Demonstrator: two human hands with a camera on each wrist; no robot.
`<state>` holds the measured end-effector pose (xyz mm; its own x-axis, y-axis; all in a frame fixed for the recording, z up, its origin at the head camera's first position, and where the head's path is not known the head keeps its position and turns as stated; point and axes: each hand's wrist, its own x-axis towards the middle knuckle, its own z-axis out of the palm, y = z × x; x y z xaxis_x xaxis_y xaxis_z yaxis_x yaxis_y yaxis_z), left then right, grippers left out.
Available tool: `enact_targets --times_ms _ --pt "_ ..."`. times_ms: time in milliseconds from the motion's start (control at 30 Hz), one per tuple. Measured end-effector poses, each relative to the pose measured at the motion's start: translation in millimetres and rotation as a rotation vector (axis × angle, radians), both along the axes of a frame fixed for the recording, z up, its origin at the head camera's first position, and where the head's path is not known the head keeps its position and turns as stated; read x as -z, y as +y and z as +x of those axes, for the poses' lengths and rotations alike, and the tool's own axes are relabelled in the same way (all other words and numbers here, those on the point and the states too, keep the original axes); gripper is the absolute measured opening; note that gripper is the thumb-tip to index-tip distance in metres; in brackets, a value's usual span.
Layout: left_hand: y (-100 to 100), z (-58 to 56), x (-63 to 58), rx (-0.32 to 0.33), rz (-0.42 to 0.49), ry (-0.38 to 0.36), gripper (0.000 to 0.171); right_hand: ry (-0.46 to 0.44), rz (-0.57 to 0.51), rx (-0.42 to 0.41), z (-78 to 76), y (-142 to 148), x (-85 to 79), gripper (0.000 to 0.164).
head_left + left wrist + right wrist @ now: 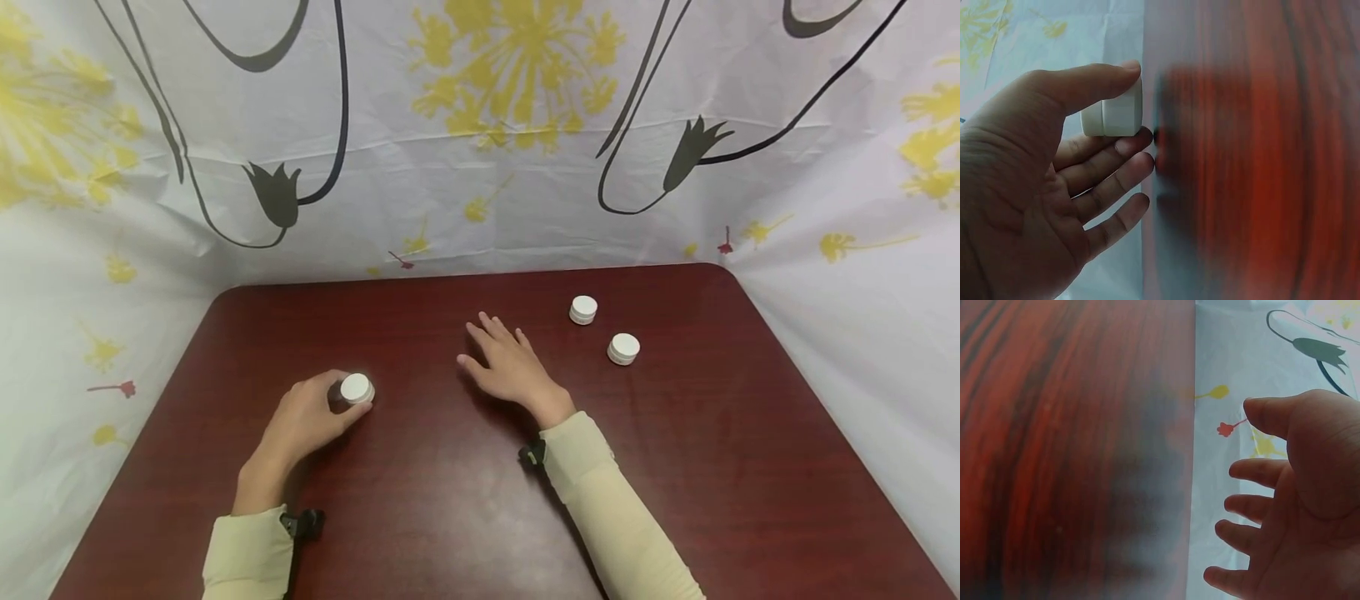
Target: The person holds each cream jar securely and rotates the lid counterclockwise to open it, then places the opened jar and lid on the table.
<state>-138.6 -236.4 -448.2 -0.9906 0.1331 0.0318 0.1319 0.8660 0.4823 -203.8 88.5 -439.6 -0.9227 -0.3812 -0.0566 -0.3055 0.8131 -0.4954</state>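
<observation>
Between thumb and fingers, my left hand (306,417) pinches a small white round jar (357,388) at the left of the table. In the left wrist view the thumb lies along one side of the jar (1116,117), which has a seam around it; the other fingers are loosely bent beside it. My right hand (513,367) is over the middle of the table with its fingers spread and nothing in them. To its right stand two similar white jars, a farther one (582,310) and a nearer one (623,349).
The dark red-brown wooden table (435,500) has rounded far corners. A white cloth (465,167) with yellow and grey flower prints hangs behind it and along both sides. A dark strap piece (303,525) sits at the left wrist, another (532,453) at the right.
</observation>
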Motion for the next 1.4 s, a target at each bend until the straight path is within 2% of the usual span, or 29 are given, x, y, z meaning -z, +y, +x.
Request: enact_targets --times_ms 233,467,700,1000,1400 --pt "4 -2.1 4.8 0.016 0.035 0.033 0.046 0.0 -0.034 -0.001 -0.9 -4 -3.1 0.067" --pt "12 -8.2 4.6 0.041 0.048 0.03 0.047 -0.002 -0.033 0.006 0.3 -5 -5.2 0.066" --pt "17 -12.2 4.3 0.037 0.039 0.03 0.05 0.022 -0.033 -0.01 0.8 -6 -3.4 0.065" --pt "28 -21.4 4.3 0.064 0.074 0.076 0.046 0.077 -0.063 -0.007 -2.3 -7 -1.8 0.063" --pt "43 -23.5 5.7 0.074 0.099 0.077 0.049 0.068 -0.053 -0.009 1.1 -9 2.2 0.065"
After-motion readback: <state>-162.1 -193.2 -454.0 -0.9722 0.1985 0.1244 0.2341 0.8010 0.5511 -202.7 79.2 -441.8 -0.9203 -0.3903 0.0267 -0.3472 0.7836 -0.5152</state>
